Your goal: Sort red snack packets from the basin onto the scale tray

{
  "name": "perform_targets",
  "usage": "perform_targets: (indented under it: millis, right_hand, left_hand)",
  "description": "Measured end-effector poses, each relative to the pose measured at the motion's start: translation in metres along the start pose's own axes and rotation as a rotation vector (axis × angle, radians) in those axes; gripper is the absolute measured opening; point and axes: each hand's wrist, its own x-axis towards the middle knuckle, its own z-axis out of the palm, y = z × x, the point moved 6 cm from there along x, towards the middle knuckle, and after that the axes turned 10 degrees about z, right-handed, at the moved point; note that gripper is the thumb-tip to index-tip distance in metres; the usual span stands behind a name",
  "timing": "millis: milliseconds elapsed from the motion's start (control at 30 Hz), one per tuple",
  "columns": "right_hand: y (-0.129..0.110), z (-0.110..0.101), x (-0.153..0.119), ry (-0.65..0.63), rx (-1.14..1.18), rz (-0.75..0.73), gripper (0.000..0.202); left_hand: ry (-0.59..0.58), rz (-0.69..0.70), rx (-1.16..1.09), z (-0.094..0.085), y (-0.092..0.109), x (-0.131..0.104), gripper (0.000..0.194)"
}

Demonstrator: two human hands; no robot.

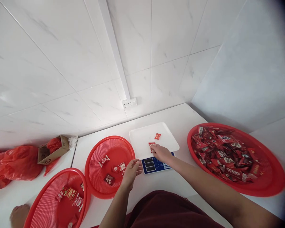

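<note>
My right hand (pixel 161 153) is over the white scale pan (pixel 140 136), its fingers pinched on a small red candy packet (pixel 151 144). A second small red packet (pixel 157 136) lies on the pan, a little farther back. Beside the scale's blue keypad panel (pixel 154 165) is my left hand (pixel 132 172), empty, with its fingers loosely spread near the rim of the middle red basket (pixel 89 152). Inside that basket are several wrapped pieces, among them a red and white packet (pixel 104 161) and a dark brown one (pixel 109 179).
At right, a large red basket (pixel 275 177) holds a heap of red packets. Another red basket (pixel 41 202) with several packets stands at front left, beside another person's hand (pixel 19 216). Red plastic bags (pixel 21 163) and a cardboard box (pixel 53 152) lie at left. A socket (pixel 129 103) is on the wall.
</note>
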Motion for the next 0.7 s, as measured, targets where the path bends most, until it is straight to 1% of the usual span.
perform_targets:
  millis: [67, 133, 167, 200, 233, 267, 333, 400, 433, 500, 567, 633, 700]
  right_hand:
    - [-0.014, 0.000, -0.017, -0.028, 0.103, -0.153, 0.022]
    - [-0.031, 0.003, -0.036, -0.107, 0.194, -0.350, 0.023]
    - [-0.038, 0.004, -0.044, -0.153, 0.222, -0.432, 0.025]
    - [-0.042, 0.005, -0.049, -0.193, 0.240, -0.486, 0.028]
    - [-0.044, 0.004, -0.051, -0.215, 0.263, -0.517, 0.034]
    - [-0.043, 0.001, -0.050, -0.214, 0.294, -0.520, 0.040]
    - [-0.034, -0.008, -0.035, -0.141, 0.346, -0.437, 0.047]
    - [-0.016, -0.017, -0.011, -0.037, 0.320, -0.258, 0.041]
    - [-0.007, -0.020, 0.000, -0.004, 0.278, -0.168, 0.037]
    - [0.008, -0.022, 0.019, 0.014, 0.207, -0.041, 0.033]
    - [0.016, -0.021, 0.031, 0.022, 0.164, 0.026, 0.034]
    - [0.016, -0.018, 0.037, 0.040, 0.132, 0.058, 0.040]
    - [0.010, -0.012, 0.040, 0.049, 0.088, 0.061, 0.053]
  left_hand:
    - [-0.060, -0.054, -0.099, 0.017, -0.005, 0.002, 0.039]
    - [-0.107, -0.106, -0.230, 0.031, -0.008, 0.004, 0.038]
    - [-0.112, -0.119, -0.286, 0.034, -0.009, 0.005, 0.036]
    - [-0.095, -0.121, -0.330, 0.034, -0.009, 0.007, 0.032]
    - [-0.051, -0.122, -0.366, 0.031, -0.008, 0.008, 0.028]
    - [0.019, -0.123, -0.404, 0.024, -0.008, 0.010, 0.023]
    - [0.182, -0.119, -0.485, 0.004, -0.006, 0.011, 0.015]
    - [0.324, -0.101, -0.543, -0.019, -0.001, 0.011, 0.010]
    - [0.373, -0.088, -0.558, -0.029, 0.002, 0.010, 0.011]
    - [0.424, -0.067, -0.565, -0.044, 0.007, 0.008, 0.012]
    - [0.449, -0.062, -0.571, -0.053, 0.011, 0.006, 0.012]
    - [0.456, -0.060, -0.573, -0.056, 0.013, 0.004, 0.011]
    - [0.454, -0.067, -0.565, -0.055, 0.011, 0.002, 0.009]
